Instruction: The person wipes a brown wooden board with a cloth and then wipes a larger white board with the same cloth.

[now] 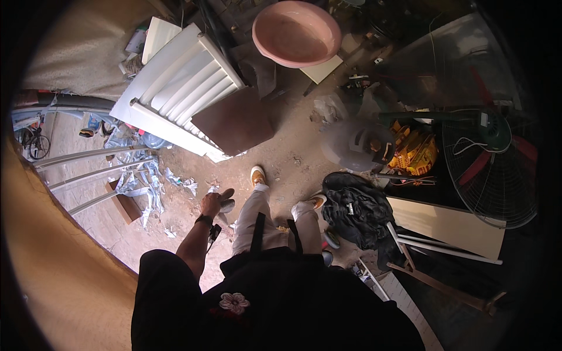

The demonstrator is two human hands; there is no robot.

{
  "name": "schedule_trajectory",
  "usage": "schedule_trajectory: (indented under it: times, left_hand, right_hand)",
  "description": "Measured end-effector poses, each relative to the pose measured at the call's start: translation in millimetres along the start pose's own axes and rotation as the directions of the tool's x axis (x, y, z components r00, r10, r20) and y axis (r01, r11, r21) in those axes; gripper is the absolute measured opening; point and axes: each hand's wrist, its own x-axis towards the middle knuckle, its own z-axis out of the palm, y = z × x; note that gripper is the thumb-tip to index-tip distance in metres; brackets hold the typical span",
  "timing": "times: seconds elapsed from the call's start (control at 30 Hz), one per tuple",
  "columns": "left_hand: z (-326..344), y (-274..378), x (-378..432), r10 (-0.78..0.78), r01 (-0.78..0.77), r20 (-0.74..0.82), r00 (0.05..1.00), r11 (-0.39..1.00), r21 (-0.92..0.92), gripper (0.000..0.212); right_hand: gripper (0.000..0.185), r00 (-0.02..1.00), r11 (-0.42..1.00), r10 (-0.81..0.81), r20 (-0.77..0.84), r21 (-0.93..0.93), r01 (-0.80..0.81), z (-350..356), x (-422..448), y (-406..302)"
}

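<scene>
My left hand (210, 204) hangs low at my left side, with a dark strap on the wrist. Its fingers are closed around a small grey-brown object (226, 206), whose kind is not clear at this size. Out of view is my right hand. Before my feet, a white radiator (193, 83) leans over a white panel (145, 96), and a brown board (237, 120) rests against its lower end. Torn pale plastic wrapping (151, 188) litters the ground left of my hand, near a cardboard piece (123, 202).
Ahead stands a pink basin (298, 33). To the right are a grey gas cylinder (347, 145), yellow packets (412, 149), a large caged fan (487, 175), a black plastic bag (355, 206) and a cream board (443, 223). Long pale bars (96, 171) lie at the left.
</scene>
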Motion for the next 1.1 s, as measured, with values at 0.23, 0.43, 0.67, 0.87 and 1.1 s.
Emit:
schedule_trajectory:
  times: [0.23, 0.43, 0.67, 0.87, 1.1]
  left_hand:
    - [20.9, 87.5, 2.0, 0.218, -0.202, -0.056, 0.974, 0.957, 0.208, 0.027]
    - [65.1, 263.4, 12.0, 0.472, -0.466, 0.019, 0.882, 0.863, 0.194, 0.031]
    - [82.3, 421.5, 75.8, 0.819, -0.864, 0.279, 0.502, 0.461, 0.203, 0.036]
    - [112.6, 512.2, 50.0, 0.858, -0.940, 0.385, 0.341, 0.325, 0.108, 0.032]
    - [129.7, 557.4, 61.2, 0.748, -0.903, 0.507, 0.428, 0.325, 0.281, 0.035]
  right_hand:
    - [0.025, 0.973, 0.899, -0.159, -0.169, 0.383, 0.213, 35.3, -18.8, 59.1]
    - [0.025, 0.923, 0.534, 0.054, -0.380, 0.792, 0.295, 183.9, -55.1, 120.0]
    - [0.024, 0.881, 0.228, 0.135, -0.454, 0.879, 0.418, 278.4, -63.2, 39.2]
    - [0.023, 0.831, 0.104, 0.245, -0.499, 0.866, 0.489, 303.5, -72.3, -44.1]
    - [0.022, 0.653, 0.102, 0.295, -0.698, 0.702, 0.704, 148.9, -56.6, -108.2]
